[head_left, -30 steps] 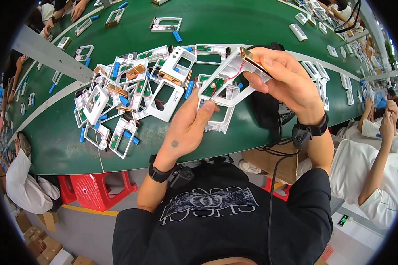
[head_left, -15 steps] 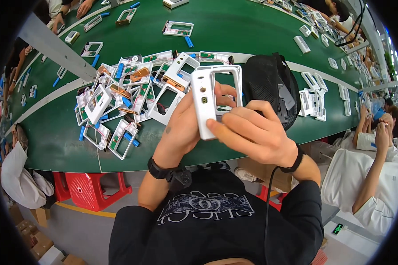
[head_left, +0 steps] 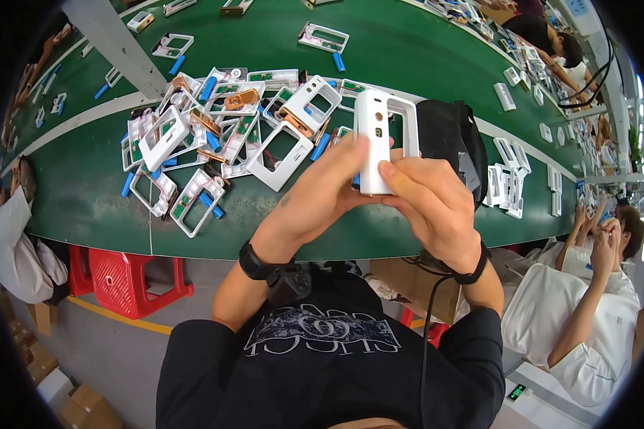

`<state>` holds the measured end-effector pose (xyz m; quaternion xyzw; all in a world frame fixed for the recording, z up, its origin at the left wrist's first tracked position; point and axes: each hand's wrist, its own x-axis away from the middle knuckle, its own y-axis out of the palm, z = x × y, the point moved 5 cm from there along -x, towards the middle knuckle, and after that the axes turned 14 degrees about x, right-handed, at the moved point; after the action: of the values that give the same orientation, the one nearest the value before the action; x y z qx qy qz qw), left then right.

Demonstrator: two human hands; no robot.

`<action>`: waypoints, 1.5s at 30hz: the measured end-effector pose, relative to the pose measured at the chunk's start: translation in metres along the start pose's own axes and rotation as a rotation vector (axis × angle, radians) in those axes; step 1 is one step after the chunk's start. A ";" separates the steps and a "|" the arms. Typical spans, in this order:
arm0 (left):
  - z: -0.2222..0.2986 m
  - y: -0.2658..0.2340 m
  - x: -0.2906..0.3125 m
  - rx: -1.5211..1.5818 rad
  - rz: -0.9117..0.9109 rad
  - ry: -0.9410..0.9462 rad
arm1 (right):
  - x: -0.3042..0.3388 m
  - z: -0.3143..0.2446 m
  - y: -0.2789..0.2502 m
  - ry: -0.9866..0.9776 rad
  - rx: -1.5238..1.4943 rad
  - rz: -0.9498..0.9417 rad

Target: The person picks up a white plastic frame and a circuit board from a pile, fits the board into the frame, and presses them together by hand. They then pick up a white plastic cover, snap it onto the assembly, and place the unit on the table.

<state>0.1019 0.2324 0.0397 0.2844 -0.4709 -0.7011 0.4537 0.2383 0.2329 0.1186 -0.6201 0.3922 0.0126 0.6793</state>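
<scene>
A long green table (head_left: 422,64) fills the upper part of the view, curving away to the right, with a grey beam (head_left: 114,43) crossing its left end. On it, left of centre, lies a loose heap of white frames (head_left: 222,136), many fitted with green boards and blue cylinders, some with copper-coloured pieces. A black bag (head_left: 451,136) sits on the table just right of the heap, and beyond it a small stack of white frames (head_left: 508,189) rests near the table's near edge. More single frames are scattered further along the table. Under the table, to the left, stands a red stool (head_left: 132,275). At the right edge a person in a white shirt (head_left: 565,329) sits with raised hands.

Above the table's near edge, between the heap and the bag, both hands hold one white housing (head_left: 378,143) upright, clear of the tabletop. The left hand (head_left: 322,196) wraps it from the left, thumb lying along its face. The right hand (head_left: 433,204) closes on its lower end from the right, fingers curled around it. Each wrist bears a black band.
</scene>
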 end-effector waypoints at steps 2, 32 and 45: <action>0.003 -0.004 0.003 -0.051 -0.033 -0.012 | 0.003 -0.001 0.000 0.014 -0.056 -0.011; -0.005 -0.007 0.008 -0.321 0.188 0.154 | 0.001 -0.021 0.010 -0.256 0.270 -0.023; 0.005 0.005 -0.001 -0.630 0.261 0.082 | 0.007 -0.015 0.003 -0.230 0.284 0.000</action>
<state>0.1002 0.2351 0.0458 0.0956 -0.2452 -0.7360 0.6238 0.2340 0.2177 0.1128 -0.5124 0.3097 0.0282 0.8004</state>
